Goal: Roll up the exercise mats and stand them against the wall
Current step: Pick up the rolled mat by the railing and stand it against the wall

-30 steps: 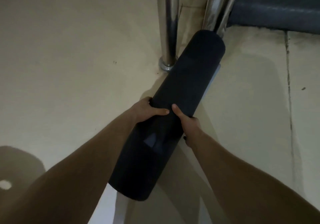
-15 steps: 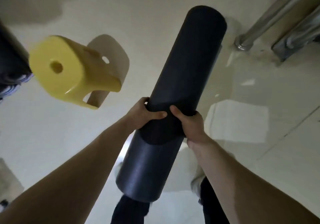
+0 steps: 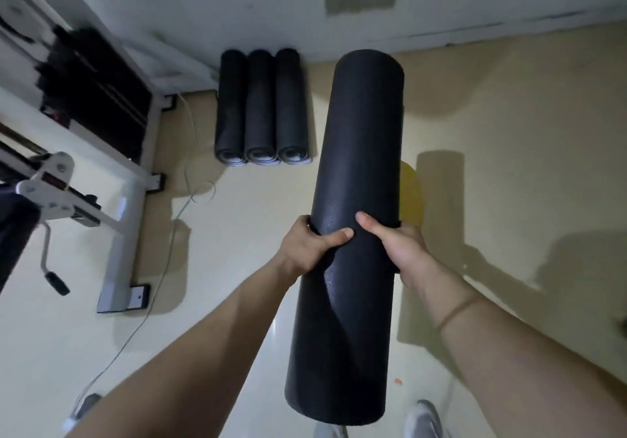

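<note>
Here's the rolled mat [image 3: 356, 200], a thick black tube with a faintly pebbled skin and the loose edge running as a slanting seam down its lower half. It is held off the floor [image 3: 509, 132] in mid-frame, near end at six o'clock, far end tipped toward twelve. The left hand [image 3: 308, 251] grips it from the nine o'clock side and the right hand [image 3: 397, 251] from three o'clock. Both thumbs lie across the front and the fingers curl round behind, out of sight. A thin band [image 3: 454, 312] sits on the right wrist. At eleven o'clock, three more rolled mats [image 3: 261, 108] are packed side by side and touching, their far ends at the foot of the wall [image 3: 237, 3]; standing or lying, I cannot tell. At two o'clock a yellow object [image 3: 410, 196] peeks from behind the roll, mostly hidden. At nine o'clock there's a white metal frame [image 3: 122, 200] with a crank handle, and a pale cable [image 3: 163, 251] trails beside it. A light shoe [image 3: 424, 417] shows at five o'clock.
</note>
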The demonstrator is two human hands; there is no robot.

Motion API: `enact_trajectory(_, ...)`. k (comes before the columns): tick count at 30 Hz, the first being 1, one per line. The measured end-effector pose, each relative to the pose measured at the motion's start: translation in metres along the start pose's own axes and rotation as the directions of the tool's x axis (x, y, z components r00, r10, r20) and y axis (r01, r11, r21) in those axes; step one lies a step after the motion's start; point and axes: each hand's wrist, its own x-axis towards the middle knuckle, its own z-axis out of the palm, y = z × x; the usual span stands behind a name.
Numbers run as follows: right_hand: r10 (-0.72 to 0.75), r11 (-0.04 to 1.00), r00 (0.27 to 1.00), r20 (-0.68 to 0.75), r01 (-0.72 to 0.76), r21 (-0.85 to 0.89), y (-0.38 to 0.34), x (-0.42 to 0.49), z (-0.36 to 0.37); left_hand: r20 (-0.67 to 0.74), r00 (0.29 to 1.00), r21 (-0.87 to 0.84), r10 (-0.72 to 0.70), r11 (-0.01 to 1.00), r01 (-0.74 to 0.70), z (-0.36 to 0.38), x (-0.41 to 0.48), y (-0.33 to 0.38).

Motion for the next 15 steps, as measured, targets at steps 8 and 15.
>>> enact_trajectory(8,-0.074,0.991,0.99,0.122,0.086,-0.098,-0.11,0.079,0.115,-0.128,0.992,-0.1,0.025,0.994,-0.038,-0.115,0.08,0.046)
enact_trajectory(15,-0.103,0.992,0.992,0.07,0.108,-0.068,-0.178,0.22,0.153,-0.128,0.991,-0.147,0.032,0.988,-0.051,-0.145,0.229,0.101)
